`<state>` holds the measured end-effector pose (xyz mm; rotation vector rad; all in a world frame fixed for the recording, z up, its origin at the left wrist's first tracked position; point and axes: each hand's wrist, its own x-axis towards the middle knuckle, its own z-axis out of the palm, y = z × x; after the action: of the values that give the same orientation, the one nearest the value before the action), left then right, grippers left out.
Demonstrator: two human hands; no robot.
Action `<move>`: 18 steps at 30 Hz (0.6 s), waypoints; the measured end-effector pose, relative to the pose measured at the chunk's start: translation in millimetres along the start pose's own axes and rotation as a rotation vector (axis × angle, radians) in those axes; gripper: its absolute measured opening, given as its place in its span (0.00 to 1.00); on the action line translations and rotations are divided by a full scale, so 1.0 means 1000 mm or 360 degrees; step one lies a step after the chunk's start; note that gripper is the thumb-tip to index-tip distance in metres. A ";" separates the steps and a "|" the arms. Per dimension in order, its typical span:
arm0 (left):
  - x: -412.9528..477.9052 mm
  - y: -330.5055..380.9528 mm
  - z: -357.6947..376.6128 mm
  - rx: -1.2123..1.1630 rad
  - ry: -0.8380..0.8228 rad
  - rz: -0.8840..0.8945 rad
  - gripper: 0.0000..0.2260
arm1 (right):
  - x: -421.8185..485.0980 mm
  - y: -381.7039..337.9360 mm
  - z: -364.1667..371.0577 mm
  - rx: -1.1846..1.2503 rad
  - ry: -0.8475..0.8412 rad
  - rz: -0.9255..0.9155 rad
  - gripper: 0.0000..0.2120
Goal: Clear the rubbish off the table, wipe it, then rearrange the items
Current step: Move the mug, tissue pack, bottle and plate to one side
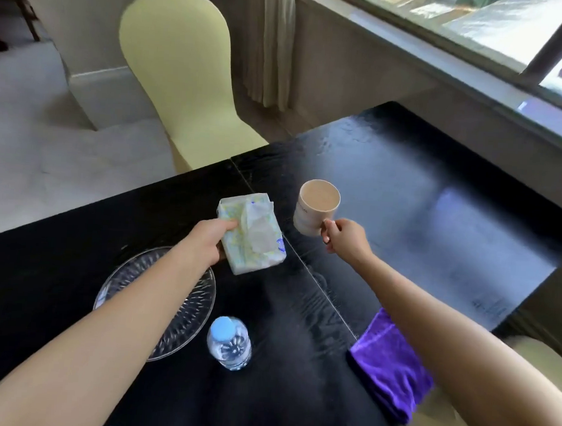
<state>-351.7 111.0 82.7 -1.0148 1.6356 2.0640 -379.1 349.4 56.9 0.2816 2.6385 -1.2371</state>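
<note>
Both hands are busy here. My left hand (210,239) grips the tissue pack (255,237) from its left long side, thumb on top, the other fingers tucked underneath where I can't see them. My right hand (345,238) has its fingers (327,230) pinched on the handle of the beige mug (316,211).

The bit that matters is how these two sit. The pack's long axis runs away from me and leans a little to the left at the far end. The mug is just beside its far right corner, across the seam in the black table (422,195). The mug handle points back toward my right hand, so each hand has the thing on its own side and nothing crosses over. I honestly can't tell if either one is off the table or only resting on it.

The glass plate (196,309) is under my left forearm, the water bottle (229,341) stands near me in the middle, and the purple cloth (392,364) lies at the near right edge under my right arm.

My guess is this is the rearranging part. If I slide the pack toward the mug they'll bump, so one of them should go clearly sideways first.
</note>
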 end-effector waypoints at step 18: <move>0.037 -0.017 -0.014 0.0107 -0.0064 -0.0143 0.09 | 0.066 0.038 0.083 0.0042 -0.0036 0.0205 0.15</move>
<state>-361.8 96.2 43.3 -0.9995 1.5985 1.9454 -422.8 315.1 -40.6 0.4320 2.5420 -1.2271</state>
